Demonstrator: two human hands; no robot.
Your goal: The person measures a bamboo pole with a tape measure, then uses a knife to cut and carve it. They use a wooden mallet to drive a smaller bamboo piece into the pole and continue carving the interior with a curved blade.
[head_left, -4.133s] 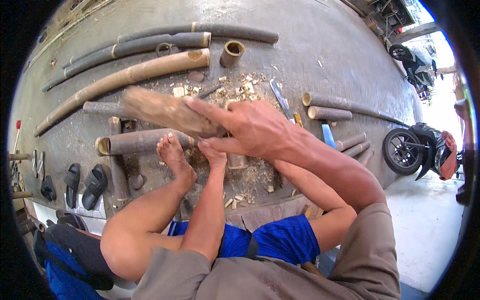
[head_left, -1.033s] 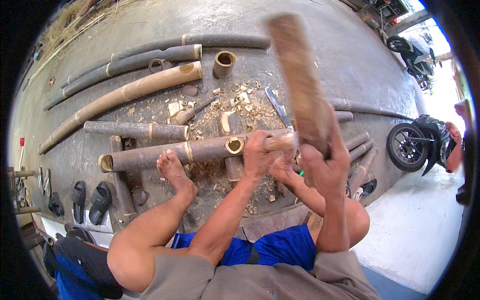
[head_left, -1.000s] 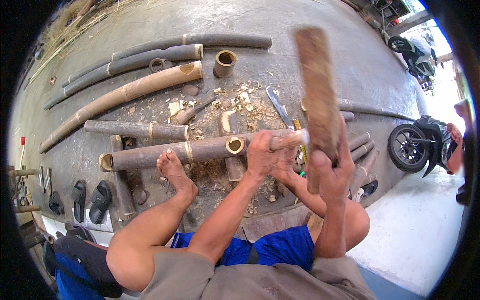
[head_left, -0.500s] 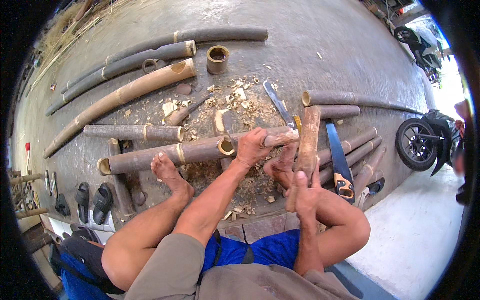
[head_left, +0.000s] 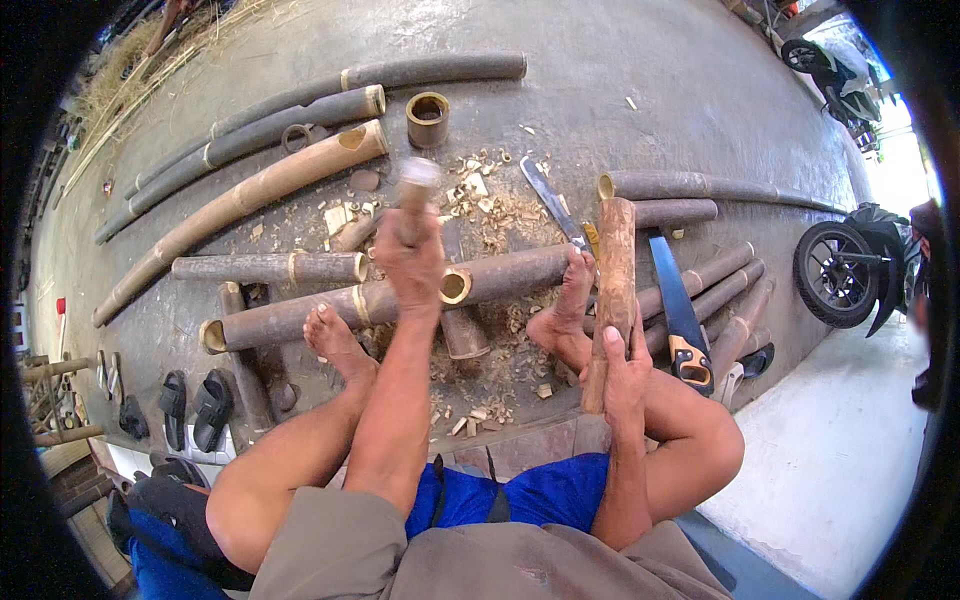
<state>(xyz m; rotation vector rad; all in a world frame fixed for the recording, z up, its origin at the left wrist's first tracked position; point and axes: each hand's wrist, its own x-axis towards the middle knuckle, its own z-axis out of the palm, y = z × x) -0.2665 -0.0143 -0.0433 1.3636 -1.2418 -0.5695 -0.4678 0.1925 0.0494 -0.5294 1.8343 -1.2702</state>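
Observation:
My left hand is closed around a chisel, whose round wooden handle sticks up from the fist; its blade is hidden. It hovers over a long bamboo pole lying across in front of me. Beside the hand, a pale-edged opening is cut in the pole's upper side. My right hand grips the narrow end of a wooden mallet, a thick club held upright over my right leg. My feet rest against the pole, one near its left part and one at its right end.
Wood chips litter the floor beyond the pole. A machete and a handsaw lie to the right. Several bamboo poles are spread at the far left, near a short bamboo ring. Sandals stand left; a motorcycle wheel is at right.
My left hand has lifted the chisel out of the pole's opening and swung left, its handle now pointing up. The mallet has shifted slightly and stands more upright in my right hand.

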